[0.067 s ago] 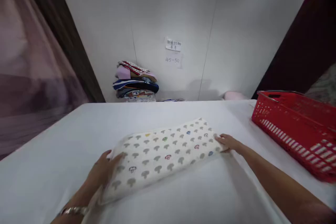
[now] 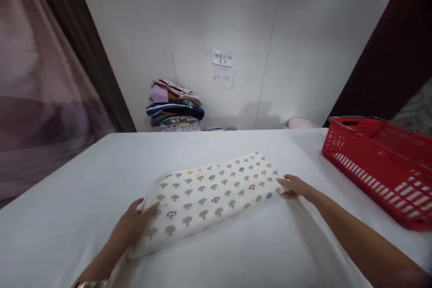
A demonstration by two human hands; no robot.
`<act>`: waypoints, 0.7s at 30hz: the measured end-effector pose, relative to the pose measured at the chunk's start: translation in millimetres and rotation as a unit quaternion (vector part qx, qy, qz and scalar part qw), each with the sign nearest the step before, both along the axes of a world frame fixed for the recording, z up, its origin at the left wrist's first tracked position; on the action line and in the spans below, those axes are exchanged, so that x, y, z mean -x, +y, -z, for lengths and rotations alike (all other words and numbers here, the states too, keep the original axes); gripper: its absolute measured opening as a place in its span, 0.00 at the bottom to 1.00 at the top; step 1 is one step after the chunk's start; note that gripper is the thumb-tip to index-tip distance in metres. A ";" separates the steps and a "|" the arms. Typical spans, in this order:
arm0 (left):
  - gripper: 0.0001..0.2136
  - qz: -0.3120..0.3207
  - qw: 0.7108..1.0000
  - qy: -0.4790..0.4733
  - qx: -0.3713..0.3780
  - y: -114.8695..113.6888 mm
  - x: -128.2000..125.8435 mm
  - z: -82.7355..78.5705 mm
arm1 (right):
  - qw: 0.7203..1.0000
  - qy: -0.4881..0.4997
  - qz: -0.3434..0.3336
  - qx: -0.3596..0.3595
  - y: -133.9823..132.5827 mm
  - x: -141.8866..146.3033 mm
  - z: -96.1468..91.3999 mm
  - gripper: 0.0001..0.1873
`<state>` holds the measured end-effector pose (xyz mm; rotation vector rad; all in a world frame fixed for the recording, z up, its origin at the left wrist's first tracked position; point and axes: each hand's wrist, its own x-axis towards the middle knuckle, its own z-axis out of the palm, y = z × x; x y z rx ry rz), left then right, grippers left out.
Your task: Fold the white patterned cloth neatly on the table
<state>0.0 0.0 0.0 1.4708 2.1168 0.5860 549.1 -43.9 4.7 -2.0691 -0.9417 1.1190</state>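
A folded white cloth (image 2: pixel 209 193) with rows of grey mushrooms and a few coloured ones lies at a slant above the white tabletop, its right end farther from me. My left hand (image 2: pixel 133 222) grips its left end, thumb apart and fingers over the top. At the right end my right hand (image 2: pixel 292 185) pinches the near corner between thumb and fingers. The undersides of both grips are hidden by the cloth. Whether the cloth rests fully on the table, I cannot tell.
A red plastic basket (image 2: pixel 378 166) stands on the right of the white table (image 2: pixel 84 180). Behind the table's far edge is a stack of folded fabrics (image 2: pixel 175 103) against the wall. Paper notes (image 2: pixel 222 67) hang there. A pinkish curtain (image 2: pixel 40 99) hangs at the left.
The cloth's near left corner has risen slightly in view. My left wrist sits a little lower in the picture, and its band is now mostly cut off. Both hands keep their hold.
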 end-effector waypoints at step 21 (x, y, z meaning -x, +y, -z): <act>0.25 -0.049 0.996 0.038 -0.063 -100.9 -8.1 -7.2 | 0.963 -0.203 -0.060 -0.169 -85.1 8.7 16.9 0.18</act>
